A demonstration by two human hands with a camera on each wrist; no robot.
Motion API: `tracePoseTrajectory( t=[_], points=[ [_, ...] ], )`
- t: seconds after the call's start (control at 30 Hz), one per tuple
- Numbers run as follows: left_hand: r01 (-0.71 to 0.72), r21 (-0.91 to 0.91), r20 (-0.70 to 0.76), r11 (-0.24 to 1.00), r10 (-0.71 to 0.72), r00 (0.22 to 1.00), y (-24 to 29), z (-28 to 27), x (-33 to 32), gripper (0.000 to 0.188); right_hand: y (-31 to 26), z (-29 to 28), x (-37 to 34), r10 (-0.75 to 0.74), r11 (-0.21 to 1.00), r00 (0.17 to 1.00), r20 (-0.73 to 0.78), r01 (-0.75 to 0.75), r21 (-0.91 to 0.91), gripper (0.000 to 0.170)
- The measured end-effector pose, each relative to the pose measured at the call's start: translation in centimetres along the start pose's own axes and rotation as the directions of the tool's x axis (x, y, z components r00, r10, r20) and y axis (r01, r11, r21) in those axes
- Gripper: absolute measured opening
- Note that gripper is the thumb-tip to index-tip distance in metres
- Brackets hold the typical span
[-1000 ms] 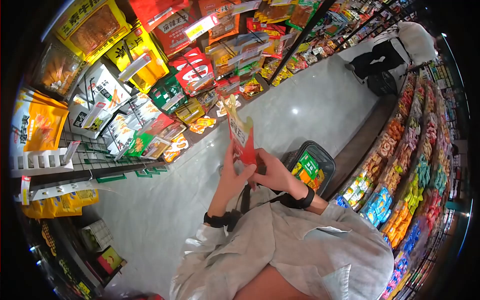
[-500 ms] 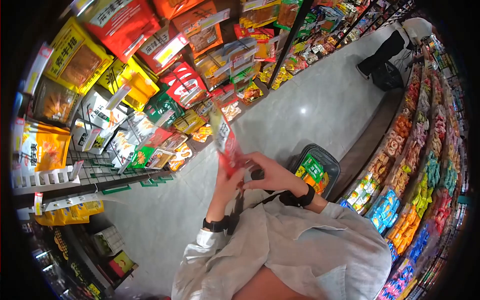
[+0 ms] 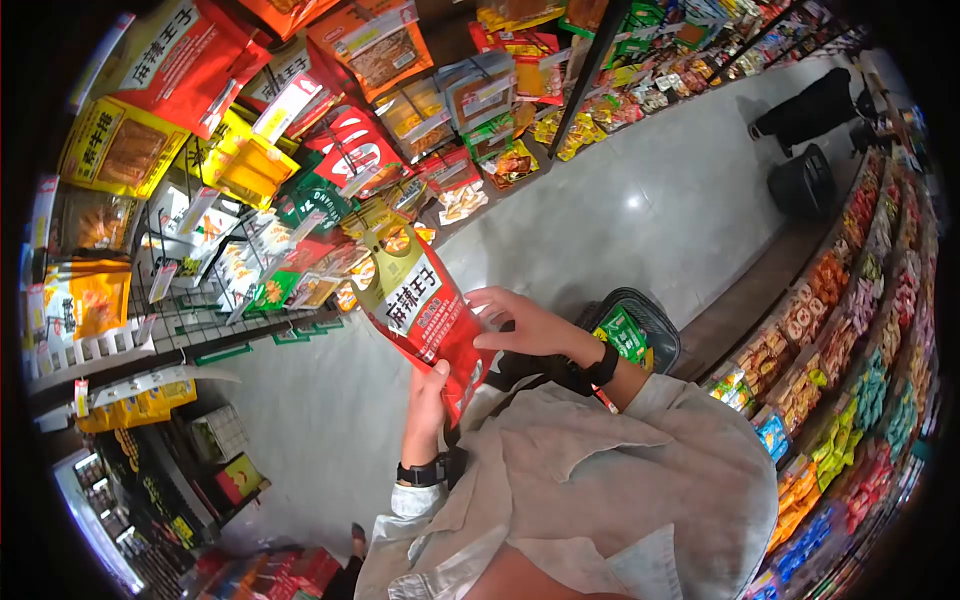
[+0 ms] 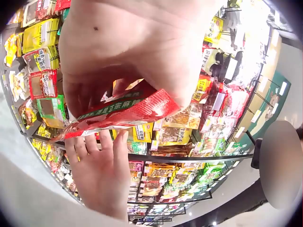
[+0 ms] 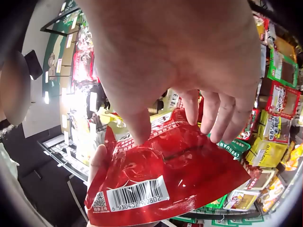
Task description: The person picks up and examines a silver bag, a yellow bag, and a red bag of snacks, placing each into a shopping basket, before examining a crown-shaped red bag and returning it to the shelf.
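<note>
A red snack pouch (image 3: 425,305) with an olive-gold top and white label is tilted in front of the person's body. The left hand (image 3: 425,405) grips its lower left side, thumb on the printed face; in the left wrist view the left hand (image 4: 132,52) holds the pouch (image 4: 125,111) from above. At the pouch's right side, the right hand (image 3: 525,325) has its fingers extended and spread. The right wrist view shows the right hand (image 5: 175,61) over the pouch (image 5: 165,175), fingertips against it; a barcode faces that camera.
Hanging snack packets (image 3: 125,145) fill the rack at left and above. A dark basket (image 3: 665,345) with a green packet (image 3: 622,332) stands on the floor (image 3: 560,220) at right. Candy shelves (image 3: 800,350) curve along the right. Another person (image 3: 815,110) stands farther off beside a black basket (image 3: 803,185).
The pouch has turned from narrow to broad-side in the head view and swung left. The right hand's fingers have loosened and spread at its side; the left hand still grips it.
</note>
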State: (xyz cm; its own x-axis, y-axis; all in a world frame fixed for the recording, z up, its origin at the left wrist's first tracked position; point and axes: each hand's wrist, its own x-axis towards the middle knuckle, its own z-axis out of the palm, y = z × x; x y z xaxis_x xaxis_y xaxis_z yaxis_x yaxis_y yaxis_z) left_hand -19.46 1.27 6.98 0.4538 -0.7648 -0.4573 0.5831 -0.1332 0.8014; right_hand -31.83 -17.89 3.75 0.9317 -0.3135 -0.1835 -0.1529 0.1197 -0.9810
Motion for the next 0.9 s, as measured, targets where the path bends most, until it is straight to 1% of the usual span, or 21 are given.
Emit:
tracePoseTrajectory(
  t=[0.07,0.1,0.17,0.2,0.27,0.3,0.37,0.4,0.47,0.5,0.57,0.6,0.7,0.73,0.83,0.9],
  points=[
    [0.0,-0.113,-0.004,0.994,0.0,1.0,0.0,0.9,-0.4,0.061,0.6,-0.2,0.5,-0.017,1.0,1.0,0.025,0.018,-0.025,0.07],
    [-0.002,-0.168,-0.005,0.986,0.001,1.0,0.1,1.2,-0.5,0.062,0.5,-0.4,0.7,-0.003,1.0,0.999,0.045,0.003,-0.002,0.073],
    [-0.023,-0.184,-0.003,0.983,0.023,1.0,0.3,1.5,-0.4,0.065,0.1,-0.6,1.0,0.031,0.998,0.996,0.089,-0.036,0.047,0.077],
    [-0.036,-0.187,0.0,0.982,0.037,0.999,0.5,1.5,-0.3,0.065,-0.7,-0.7,1.1,0.037,0.983,0.99,0.137,-0.061,0.174,0.076],
    [-0.081,-0.182,0.016,0.98,0.086,0.996,0.8,1.7,-0.2,0.063,-1.5,-0.5,1.0,0.047,0.984,0.994,0.095,-0.062,0.165,0.068],
    [-0.101,-0.125,-0.005,0.987,0.101,0.995,0.8,1.7,-0.1,0.065,-1.8,-0.5,1.2,0.048,0.986,0.997,0.067,-0.058,0.157,0.064],
    [-0.124,-0.01,-0.038,0.992,0.124,0.992,0.5,1.2,-0.1,0.069,-1.8,0.2,1.3,0.02,0.978,1.0,0.012,-0.022,0.208,0.056],
    [-0.116,-0.032,-0.041,0.993,0.114,0.993,0.3,1.0,-0.1,0.068,-1.6,0.5,1.3,0.006,0.973,1.0,-0.019,-0.001,0.233,0.052],
    [-0.094,-0.071,-0.037,0.993,0.092,0.995,0.0,0.3,-0.2,0.066,-1.2,0.6,1.1,-0.003,0.983,1.0,-0.031,0.009,0.184,0.05],
    [-0.077,-0.094,-0.026,0.993,0.075,0.997,0.2,-0.3,0.0,0.065,-1.2,0.7,0.9,-0.008,0.987,0.999,-0.042,0.014,0.16,0.049],
    [-0.037,-0.136,0.003,0.99,0.037,0.999,0.9,-1.3,0.5,0.062,-1.9,1.4,0.1,0.038,0.972,0.993,-0.115,-0.01,0.236,0.05],
    [-0.017,-0.138,0.011,0.99,0.019,1.0,1.6,-1.7,0.7,0.055,-2.4,1.7,-0.2,0.061,0.962,0.987,-0.151,-0.017,0.272,0.05],
    [-0.03,0.05,0.004,0.998,0.03,1.0,3.8,-2.2,0.6,0.045,-2.5,3.1,-1.0,0.056,0.963,0.973,-0.226,0.008,0.27,0.049],
    [-0.041,0.081,0.006,0.996,0.041,0.999,3.7,-2.9,0.7,0.041,-2.3,3.7,-1.2,0.06,0.966,0.967,-0.249,0.006,0.259,0.049],
    [0.019,0.082,0.04,0.996,-0.023,0.999,3.7,-4.9,0.8,0.04,-1.9,6.3,-1.6,0.078,0.97,0.946,-0.314,0.0,0.244,0.05],
    [0.035,0.111,0.022,0.993,-0.038,0.999,4.0,-5.7,0.7,0.041,-2.6,7.9,-1.7,0.072,0.968,0.925,-0.373,0.025,0.248,0.051]
  ],
)
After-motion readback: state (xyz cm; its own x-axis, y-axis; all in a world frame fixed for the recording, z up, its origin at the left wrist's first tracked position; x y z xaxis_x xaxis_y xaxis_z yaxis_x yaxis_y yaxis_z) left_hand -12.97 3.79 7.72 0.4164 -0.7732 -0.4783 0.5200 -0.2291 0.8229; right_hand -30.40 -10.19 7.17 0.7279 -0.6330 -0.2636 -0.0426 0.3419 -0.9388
